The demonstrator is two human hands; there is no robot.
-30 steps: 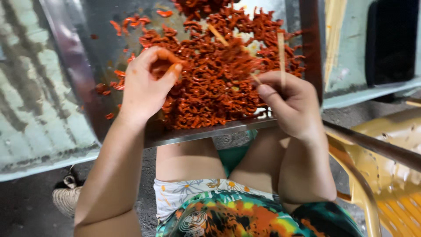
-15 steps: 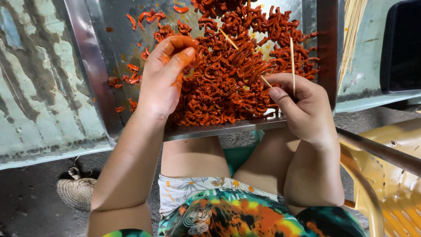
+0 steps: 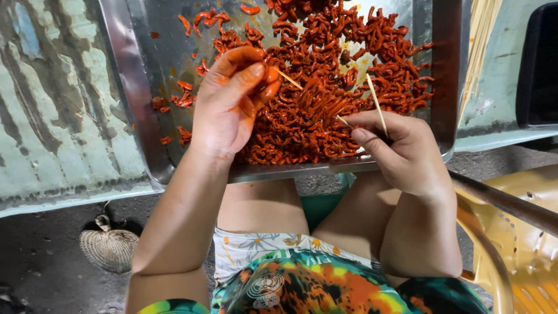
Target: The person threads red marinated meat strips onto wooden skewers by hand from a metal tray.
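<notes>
Surface: worn table (image 3: pixel 52 134), pale green paint streaked and peeling, its edge toward the person. Below it, dark concrete floor (image 3: pixel 52 279) with a woven fan (image 3: pixel 109 249) lying flat. Yellow plastic chair (image 3: pixel 523 250) at the right; dark screen-like object (image 3: pixel 537 64) at the upper right on the table.

Tray (image 3: pixel 139 99): metal, shallow, overhanging the table edge above the person's knees. Holds a heap of red-orange meat strips (image 3: pixel 337 75), thickest at centre and right; loose strips scattered on bare metal at the left.

Left hand (image 3: pixel 229 107): over the tray's near left part, fingertips pinched on one strip (image 3: pixel 270 78) at the edge of the heap, sauce on the fingers.

Right hand (image 3: pixel 401 145): at the tray's near right rim, clenched on thin wooden skewers (image 3: pixel 376 104). One stands upward; another runs left across the heap to the pinched strip, its tip touching it.

Spare skewers (image 3: pixel 482 35): bundle just beyond the tray's right wall.
</notes>
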